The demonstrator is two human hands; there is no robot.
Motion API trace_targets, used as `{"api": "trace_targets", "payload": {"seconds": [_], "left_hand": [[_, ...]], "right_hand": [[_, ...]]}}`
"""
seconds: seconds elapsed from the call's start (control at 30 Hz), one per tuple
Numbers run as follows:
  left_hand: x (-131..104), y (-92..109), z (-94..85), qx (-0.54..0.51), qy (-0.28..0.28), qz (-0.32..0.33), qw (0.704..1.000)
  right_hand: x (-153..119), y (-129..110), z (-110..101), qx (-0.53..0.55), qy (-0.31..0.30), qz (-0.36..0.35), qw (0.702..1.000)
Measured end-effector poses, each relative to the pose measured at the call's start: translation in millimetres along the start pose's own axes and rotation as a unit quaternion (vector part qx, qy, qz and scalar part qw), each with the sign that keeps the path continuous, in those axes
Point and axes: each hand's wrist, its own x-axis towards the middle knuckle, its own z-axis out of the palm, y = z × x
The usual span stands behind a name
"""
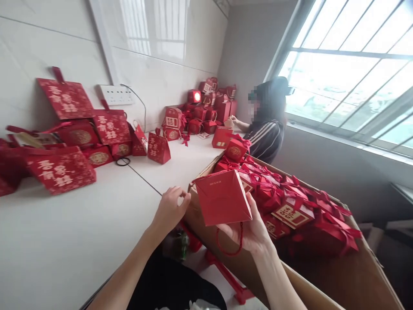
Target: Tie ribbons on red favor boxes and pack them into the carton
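My right hand (pixel 254 232) holds a red gift box (pixel 222 198) over the edge of a big carton. The box is tipped so that a plain red face with small print points at me, and a red cord loop (pixel 238 247) hangs below it. To its left, above the table edge, is my left hand (pixel 174 204), apart from the box. Its fingers are curled with thumb and forefinger close together; whatever they may hold is hidden. Right beside both hands, the cardboard carton (pixel 371 249) contains many red gift boxes (pixel 293 211) tied with ribbon.
On the white table (pixel 106 232), red gift bags (pixel 61 172) stand at the left and stacked red boxes (pixel 203 114) at the back. A socket strip (pixel 116 94) is on the wall. A person (pixel 266 133) works by the barred window (pixel 348 77). A red stool (pixel 230 280) stands below.
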Motion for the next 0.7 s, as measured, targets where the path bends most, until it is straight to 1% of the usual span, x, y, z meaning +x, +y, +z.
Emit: {"api": "trace_targets", "payload": {"seconds": [0.07, 0.17, 0.27, 0.33, 0.4, 0.43, 0.5, 0.53, 0.57, 0.6, 0.63, 0.7], "left_hand": [[5, 2, 19.5, 0.026, -0.004, 0.044, 0.999], [8, 5, 36.2, 0.033, 0.017, 0.077, 0.996], [10, 7, 41.7, 0.000, 0.059, 0.077, 0.995], [12, 9, 43.8, -0.006, 0.077, 0.081, 0.994], [15, 8, 47.5, 0.013, 0.071, 0.095, 0.993], [15, 6, 50.1, 0.029, 0.060, 0.100, 0.993], [16, 1, 56.5, 0.058, 0.036, 0.109, 0.992], [15, -3, 59.9, 0.065, 0.028, 0.115, 0.991], [14, -7, 63.3, 0.065, 0.028, 0.122, 0.990], [12, -10, 66.5, 0.059, 0.034, 0.130, 0.989], [11, -14, 69.6, 0.049, 0.045, 0.137, 0.988], [9, -20, 75.6, 0.025, 0.073, 0.150, 0.986]], "right_hand": [[-7, -4, -8, -0.002, 0.014, -0.011, 1.000], [-15, -11, -17, -0.009, 0.033, -0.027, 0.999], [-18, -17, -19, -0.020, 0.054, -0.041, 0.997], [-19, -18, -18, -0.027, 0.066, -0.050, 0.996], [-24, -18, -18, -0.046, 0.086, -0.055, 0.994], [-29, -18, -18, -0.062, 0.108, -0.062, 0.990], [-44, -20, -23, -0.116, 0.181, -0.102, 0.971], [-53, -23, -28, -0.163, 0.224, -0.137, 0.951], [-63, -27, -34, -0.232, 0.265, -0.178, 0.919], [-72, -33, -40, -0.329, 0.301, -0.224, 0.867], [-80, -40, -47, -0.441, 0.325, -0.266, 0.793], [-89, -56, -64, -0.620, 0.343, -0.317, 0.631]]}}
